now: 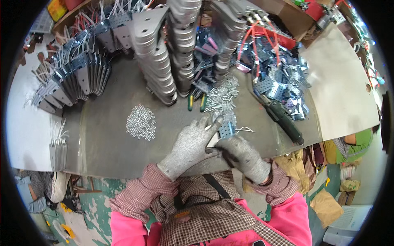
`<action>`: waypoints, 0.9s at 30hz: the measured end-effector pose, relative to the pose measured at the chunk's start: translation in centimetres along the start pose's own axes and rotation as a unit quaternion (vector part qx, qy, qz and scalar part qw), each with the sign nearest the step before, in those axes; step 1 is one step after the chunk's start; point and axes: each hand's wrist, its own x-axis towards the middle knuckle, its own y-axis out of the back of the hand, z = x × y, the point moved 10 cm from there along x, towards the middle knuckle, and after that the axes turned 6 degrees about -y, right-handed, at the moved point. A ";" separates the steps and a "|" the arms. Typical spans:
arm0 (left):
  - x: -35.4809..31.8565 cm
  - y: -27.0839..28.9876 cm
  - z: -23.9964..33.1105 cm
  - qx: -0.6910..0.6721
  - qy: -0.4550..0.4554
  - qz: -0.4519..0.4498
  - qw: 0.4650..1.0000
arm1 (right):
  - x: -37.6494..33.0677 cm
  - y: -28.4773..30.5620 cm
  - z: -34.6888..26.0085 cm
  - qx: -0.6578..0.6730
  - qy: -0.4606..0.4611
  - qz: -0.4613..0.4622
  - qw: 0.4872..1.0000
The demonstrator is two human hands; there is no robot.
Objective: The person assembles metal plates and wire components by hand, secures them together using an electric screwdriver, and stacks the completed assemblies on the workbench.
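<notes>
Both hands wear grey gloves and meet at the front middle of the table. My left hand (186, 141) grips a pale metal bracket (213, 140) from its left side, its thumb and fingers near the upper end. My right hand (246, 158) curls around the lower right of the same piece, fingertips mostly hidden. A bluish perforated metal plate (226, 130) shows between the hands, with a white wire loop (245, 129) sticking out to the right. Whether plate and bracket are joined cannot be made out. Just beyond the fingers lies a heap of screws (223, 95).
A pile of small nuts (140, 122) lies left of the hands. Green-and-yellow-handled pliers (191, 102), tall stacks of metal brackets (158, 61) and a dark power screwdriver (284, 123) stand or lie around. Perforated plates (283, 84) heap at right; wired brackets (82, 74) line the left.
</notes>
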 end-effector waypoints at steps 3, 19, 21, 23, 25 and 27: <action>-1.6 1.5 0.3 0.027 -0.057 0.063 0.996 | -1.4 0.8 -2.0 0.072 0.032 0.143 0.987; 18.2 6.1 7.7 -0.049 -0.131 0.248 0.959 | -8.8 1.3 7.6 0.111 -0.173 0.439 0.874; 11.5 10.4 9.1 -0.093 -0.204 0.312 0.923 | -10.0 1.1 8.3 -0.010 -0.271 0.367 0.890; 4.9 10.7 6.8 -0.094 -0.262 0.243 0.929 | -11.2 -0.4 10.6 0.105 -0.342 0.333 0.872; -0.7 7.0 3.4 -0.031 -0.232 0.096 0.967 | -10.6 1.3 8.7 0.065 -0.188 0.447 0.872; -4.9 3.9 0.9 0.035 -0.231 0.065 0.970 | -10.0 1.8 8.4 0.114 -0.228 0.404 0.878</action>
